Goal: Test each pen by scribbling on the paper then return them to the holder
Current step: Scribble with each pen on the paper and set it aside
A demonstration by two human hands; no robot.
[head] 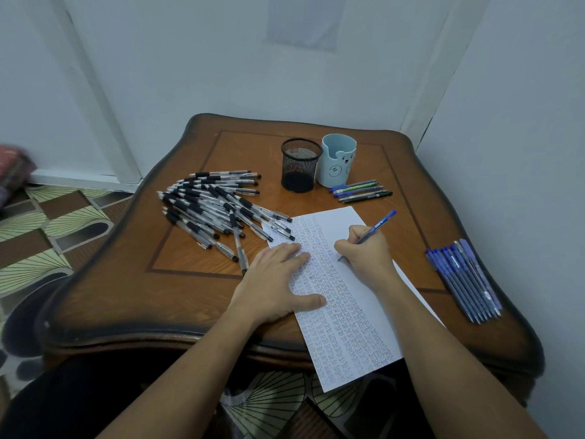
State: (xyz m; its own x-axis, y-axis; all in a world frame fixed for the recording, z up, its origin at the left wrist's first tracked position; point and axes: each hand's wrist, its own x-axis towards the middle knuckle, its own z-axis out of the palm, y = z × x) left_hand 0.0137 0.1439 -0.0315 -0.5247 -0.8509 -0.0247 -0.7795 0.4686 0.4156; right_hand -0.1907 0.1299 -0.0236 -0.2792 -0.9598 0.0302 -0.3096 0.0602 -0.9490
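A white sheet of paper [343, 315], mostly covered in blue scribbles, lies slanted across the wooden table [177, 299], its near end hanging over the front edge. My right hand [367, 251] holds a blue pen [376, 228] in a writing grip, tip down on the paper. My left hand [278, 280] lies flat with fingers spread, pressing on the sheet's left side. A black mesh holder [300, 164] and a light blue bear holder [337, 160] stand at the back; I see no pens in them.
A big heap of clear pens with black grips [218, 205] lies at the left. A few coloured pens [361, 190] lie beside the bear holder. A row of blue pens [465, 277] lies at the right edge. Walls close in behind and right.
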